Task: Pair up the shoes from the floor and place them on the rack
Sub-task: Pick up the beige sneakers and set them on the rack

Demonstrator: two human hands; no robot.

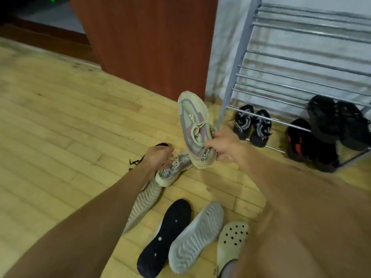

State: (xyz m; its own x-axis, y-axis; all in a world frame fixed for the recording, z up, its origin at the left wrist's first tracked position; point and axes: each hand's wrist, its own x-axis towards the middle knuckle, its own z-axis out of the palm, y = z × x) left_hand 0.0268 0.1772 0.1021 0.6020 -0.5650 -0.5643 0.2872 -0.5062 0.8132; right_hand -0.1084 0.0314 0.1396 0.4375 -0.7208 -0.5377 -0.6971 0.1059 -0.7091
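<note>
My right hand grips a grey-and-pink knit sneaker by its heel, lifted off the floor with its toe pointing away. My left hand is closed on the matching grey-and-pink sneaker, which lies low by the floor. The metal shoe rack stands at the right against the wall. Its bottom shelf holds a black-and-grey pair, a black-and-red pair and a black pair.
On the wooden floor near me lie a ribbed grey sole, a black upturned shoe, a grey upturned shoe and a pale clog. A black laced shoe sits behind my left hand. A brown cabinet stands left of the rack.
</note>
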